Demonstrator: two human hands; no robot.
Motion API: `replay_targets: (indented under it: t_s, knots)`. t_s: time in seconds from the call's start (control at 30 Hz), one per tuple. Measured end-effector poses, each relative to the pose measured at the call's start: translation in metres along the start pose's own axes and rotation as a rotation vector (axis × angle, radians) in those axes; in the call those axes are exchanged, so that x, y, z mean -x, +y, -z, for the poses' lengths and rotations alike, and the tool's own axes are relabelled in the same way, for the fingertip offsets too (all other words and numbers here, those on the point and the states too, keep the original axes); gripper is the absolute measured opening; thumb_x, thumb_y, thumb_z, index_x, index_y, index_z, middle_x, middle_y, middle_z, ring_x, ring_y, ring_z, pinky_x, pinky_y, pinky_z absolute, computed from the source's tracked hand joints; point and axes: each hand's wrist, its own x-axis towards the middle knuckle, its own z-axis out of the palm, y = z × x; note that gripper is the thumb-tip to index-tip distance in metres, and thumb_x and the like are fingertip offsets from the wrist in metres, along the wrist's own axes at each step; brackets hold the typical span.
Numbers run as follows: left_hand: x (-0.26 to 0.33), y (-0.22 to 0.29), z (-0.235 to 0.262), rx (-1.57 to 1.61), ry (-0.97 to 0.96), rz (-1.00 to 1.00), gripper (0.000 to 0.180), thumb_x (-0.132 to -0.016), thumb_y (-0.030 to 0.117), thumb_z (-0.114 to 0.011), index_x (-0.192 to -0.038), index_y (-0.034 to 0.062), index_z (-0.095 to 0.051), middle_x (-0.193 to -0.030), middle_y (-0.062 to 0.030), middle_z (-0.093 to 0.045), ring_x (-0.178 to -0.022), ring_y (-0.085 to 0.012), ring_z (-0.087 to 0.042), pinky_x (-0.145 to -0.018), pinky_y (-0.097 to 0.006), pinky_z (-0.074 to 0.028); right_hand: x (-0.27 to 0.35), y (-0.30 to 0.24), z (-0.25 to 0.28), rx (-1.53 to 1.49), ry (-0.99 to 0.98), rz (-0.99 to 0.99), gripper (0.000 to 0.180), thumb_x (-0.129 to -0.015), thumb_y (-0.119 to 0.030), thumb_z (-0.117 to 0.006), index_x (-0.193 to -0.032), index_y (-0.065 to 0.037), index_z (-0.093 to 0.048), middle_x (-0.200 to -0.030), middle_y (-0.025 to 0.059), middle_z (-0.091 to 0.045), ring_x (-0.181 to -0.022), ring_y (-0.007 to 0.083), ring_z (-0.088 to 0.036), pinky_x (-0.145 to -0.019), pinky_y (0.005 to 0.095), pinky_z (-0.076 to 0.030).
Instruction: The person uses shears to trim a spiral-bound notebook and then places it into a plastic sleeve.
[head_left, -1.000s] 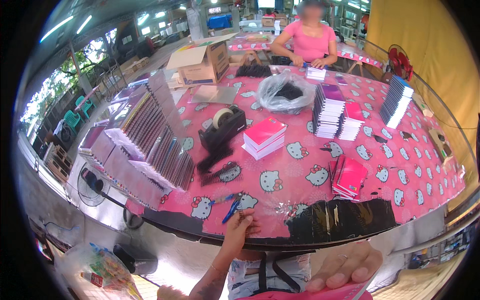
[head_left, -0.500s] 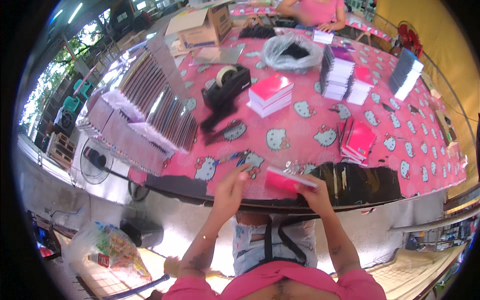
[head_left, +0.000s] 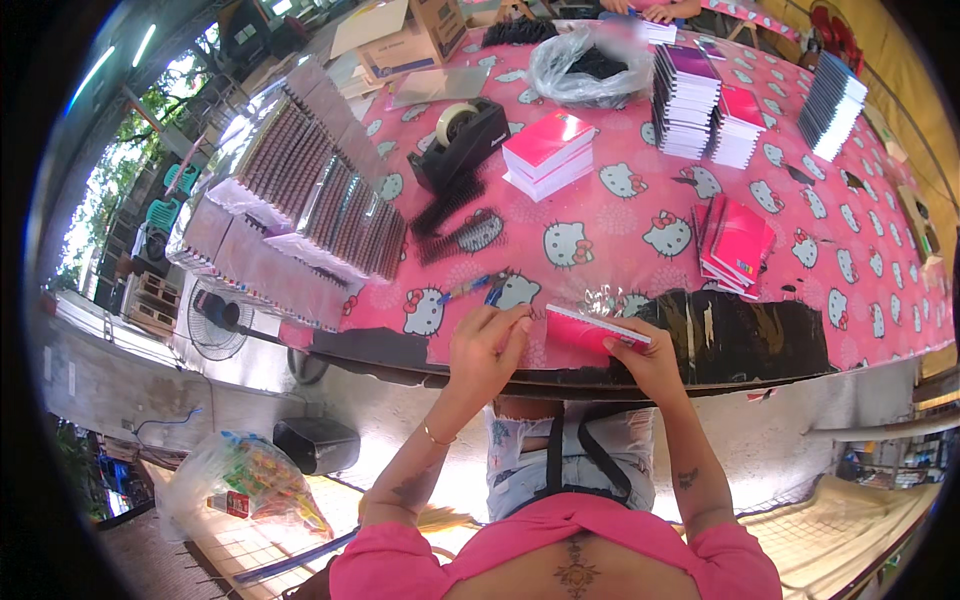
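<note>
A thin pink notebook [head_left: 590, 328] lies flat at the near edge of the round table with its pink cartoon-cat cloth [head_left: 830, 230]. My right hand [head_left: 643, 355] grips its right end. My left hand [head_left: 487, 345] pinches its left end, where crinkled clear plastic wrap [head_left: 600, 300] shows around the notebook. Just beyond my left hand lies a blue pen [head_left: 470, 290]. Both forearms come up from the lower edge over my pink top.
A pile of pink notebooks [head_left: 738, 245] lies to the right, another stack [head_left: 548, 150] mid-table beside a black tape dispenser [head_left: 462, 135] and black binding combs [head_left: 455, 225]. Wrapped notebook rows [head_left: 310, 215] fill the left. Taller stacks [head_left: 690, 100], a plastic bag [head_left: 590, 65] and a box [head_left: 415, 40] stand farther back.
The view tipped down toward the table's near edge. My hands rose from below the edge onto the table and now hold the pink notebook flat between them.
</note>
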Motion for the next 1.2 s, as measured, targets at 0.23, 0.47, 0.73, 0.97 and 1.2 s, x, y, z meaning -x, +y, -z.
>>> replay_targets:
  t_s: [0.23,0.47,0.73,0.97,1.2]
  knots:
    - [-0.014,-0.015,0.009,0.108,-0.218,0.060,0.021,-0.092,0.014,-0.070,-0.110,0.0043,-0.070,-0.088,-0.0112,-0.065,-0.081,-0.0302,-0.063,-0.072,-0.038,-0.048,0.001,-0.002,0.002,0.099,-0.027,-0.011,0.025,-0.090,-0.004,-0.073,-0.115,-0.001,-0.072,-0.096,0.0034,-0.072,-0.091,0.0072,-0.060,-0.084,0.0254,-0.050]
    - [-0.030,-0.020,0.016,0.080,-0.500,-0.120,0.025,-0.091,0.018,-0.071,-0.114,0.0069,-0.067,-0.100,-0.0113,-0.063,-0.093,-0.0340,-0.061,-0.082,-0.041,-0.048,0.001,-0.002,0.007,0.146,-0.090,0.120,0.021,-0.090,-0.003,-0.074,-0.111,0.000,-0.072,-0.095,0.0045,-0.072,-0.087,0.0093,-0.062,-0.080,0.0257,-0.051]
    - [-0.038,-0.017,0.010,0.092,-0.586,-0.162,0.030,-0.090,0.022,-0.072,-0.116,0.0095,-0.064,-0.103,-0.0112,-0.058,-0.087,-0.0327,-0.061,-0.071,-0.039,-0.051,0.001,-0.018,0.010,0.071,-0.098,0.056,0.022,-0.093,-0.002,-0.071,-0.115,0.001,-0.071,-0.100,0.0040,-0.073,-0.089,0.0092,-0.062,-0.082,0.0251,-0.050]
    - [-0.032,0.029,0.000,-0.372,-0.417,-0.203,0.060,-0.093,0.049,-0.064,-0.130,0.0019,-0.057,-0.133,-0.0189,-0.054,-0.124,-0.0377,-0.052,-0.099,-0.057,-0.040,0.009,-0.019,-0.010,-0.064,0.109,-0.037,0.023,-0.090,-0.001,-0.073,-0.113,0.001,-0.071,-0.101,0.0039,-0.072,-0.093,0.0093,-0.062,-0.085,0.0257,-0.049]
    - [-0.002,0.010,-0.023,-0.476,-0.194,-0.195,0.067,-0.095,0.054,-0.057,-0.141,0.0063,-0.051,-0.143,-0.0164,-0.051,-0.137,-0.0328,-0.044,-0.110,-0.062,-0.029,0.018,-0.003,-0.006,-0.173,0.146,-0.112,0.026,-0.086,-0.001,-0.077,-0.111,0.000,-0.071,-0.098,0.0019,-0.070,-0.088,0.0076,-0.061,-0.080,0.0235,-0.049]
